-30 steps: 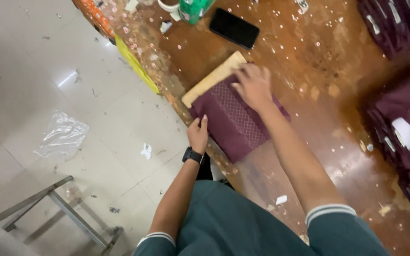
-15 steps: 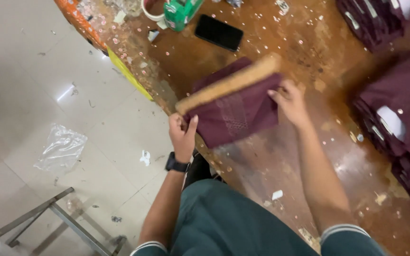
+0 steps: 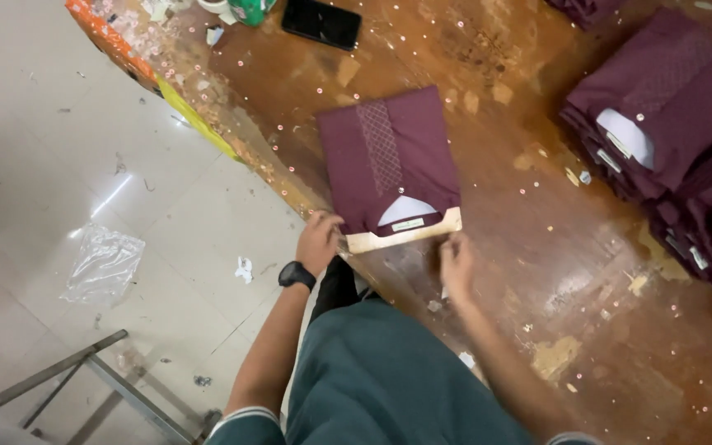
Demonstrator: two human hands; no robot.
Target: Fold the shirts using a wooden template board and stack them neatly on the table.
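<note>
The person stands at the edge of a worn brown table (image 3: 488, 272) w/ paint chips & small shiny dots on it; 1 folded dark-red shirt (image 3: 389, 156) lies flat near the table edge, collar end toward the person. A tan cardboard sheet (image 3: 405, 234) is under the shirt & sticks out at the near end; a white collar insert (image 3: 406, 210) shows at the neck.

Left hand (image 3: 319, 241) is at the near left corner of the cardboard, fingers curled, touching or pinching that corner; can't tell if it grips tight. A black watch (image 3: 297, 274) is on that wrist. Right hand (image 3: 456, 257) is just below the near right corner of the cardboard; it's blurry, fingers loose, holding nothing, maybe just off the card.

A stack of folded dark-red shirts (image 3: 669, 107) sits at the far right, well apart from the 1 shirt; a black phone (image 3: 321, 22) lies at the top of the table. On the pale tile floor (image 3: 59, 148) to the left lies a clear plastic bag (image 3: 102, 264); a grey metal frame (image 3: 84, 379) is lower left. The person wears a green top (image 3: 389, 387).
</note>
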